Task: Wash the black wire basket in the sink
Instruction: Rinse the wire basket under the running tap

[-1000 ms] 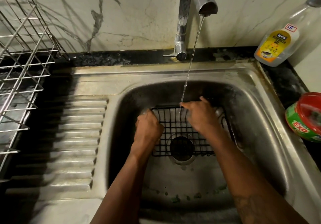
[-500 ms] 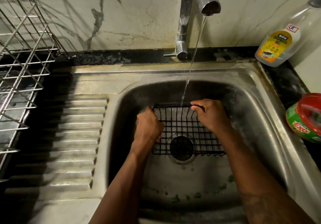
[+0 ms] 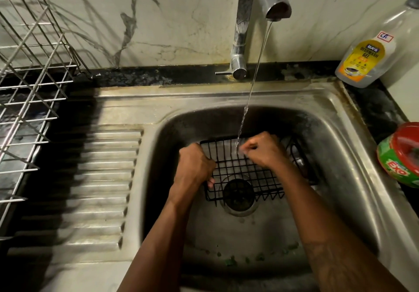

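Under the running chrome tap [image 3: 240,42], a rectangular black wire basket [image 3: 238,172] gets rinsed in the stainless steel sink [image 3: 226,101].
Left hand [image 3: 193,167] clamps the basket's nine o'clock rim; right hand [image 3: 264,150], fisted at twelve o'clock where the stream [image 3: 251,87] lands, is blurred, and I cannot tell whether it grips a wire. Basket sits over the round drain [image 3: 238,203]. Likely light, stiff, slick when wet; best held by its rims.

rack [image 3: 34,76] cut off left, right fingers [image 3: 249,149] blurred
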Demonstrator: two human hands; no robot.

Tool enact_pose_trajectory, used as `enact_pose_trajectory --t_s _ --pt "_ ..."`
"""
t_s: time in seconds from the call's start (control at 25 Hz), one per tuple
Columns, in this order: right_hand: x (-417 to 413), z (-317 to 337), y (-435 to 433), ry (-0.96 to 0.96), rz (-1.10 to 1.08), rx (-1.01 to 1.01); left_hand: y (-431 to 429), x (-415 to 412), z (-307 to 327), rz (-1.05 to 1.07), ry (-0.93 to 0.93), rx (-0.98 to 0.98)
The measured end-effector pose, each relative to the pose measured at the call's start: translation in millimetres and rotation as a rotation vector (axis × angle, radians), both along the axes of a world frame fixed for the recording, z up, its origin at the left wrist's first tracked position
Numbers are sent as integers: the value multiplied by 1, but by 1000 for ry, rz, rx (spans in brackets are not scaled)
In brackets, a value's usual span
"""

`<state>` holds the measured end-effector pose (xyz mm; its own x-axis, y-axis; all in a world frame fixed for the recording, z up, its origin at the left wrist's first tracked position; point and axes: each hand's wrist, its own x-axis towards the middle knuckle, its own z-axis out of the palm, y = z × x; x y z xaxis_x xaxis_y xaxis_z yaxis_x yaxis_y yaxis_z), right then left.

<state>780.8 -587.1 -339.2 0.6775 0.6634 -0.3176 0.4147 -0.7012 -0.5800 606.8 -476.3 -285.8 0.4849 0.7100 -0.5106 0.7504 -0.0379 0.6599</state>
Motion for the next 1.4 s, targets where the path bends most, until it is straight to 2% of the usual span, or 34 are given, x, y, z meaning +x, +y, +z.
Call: enact_pose_trajectory --t_s 0.08,0.16,0.24,0.32,0.4,0.52,0.68,0.76,0.88,1.0,1.08,1.16,1.28,1.4 --pt "16 7 -20 -121 -132 -18 0 0 0 1 11 -1" --pt "16 11 -22 -204 -105 -99 -2 1 1 -40 23 -14" --pt "-6 16 -4 -195 135 -155 -5 3 0 -79 29 9" --pt "-32 16 20 -100 335 -92 -5 4 -4 -124 28 67" --pt "-47 13 38 -6 420 10 -4 3 -4 -124 32 113" --pt "-41 6 37 101 330 129 2 -3 -2 -84 30 107" --pt "2 10 0 -19 89 41 7 -15 5 -18 67 164" --pt "6 14 -7 -98 40 2 7 -16 8 -29 77 182" --pt "-15 17 12 -107 268 -65 4 -12 4 -82 116 189" --pt "-38 21 45 -12 420 56 2 -10 -3 -104 99 214" --pt "-46 21 54 101 376 168 3 -10 -4 -98 76 237" --pt "-41 12 43 139 331 156 3 -13 -2 -75 59 246" --pt "-13 7 4 -8 165 -10 3 -14 0 -22 84 240" --pt "5 19 -15 -139 -62 81 3 -12 -9 -43 104 231"
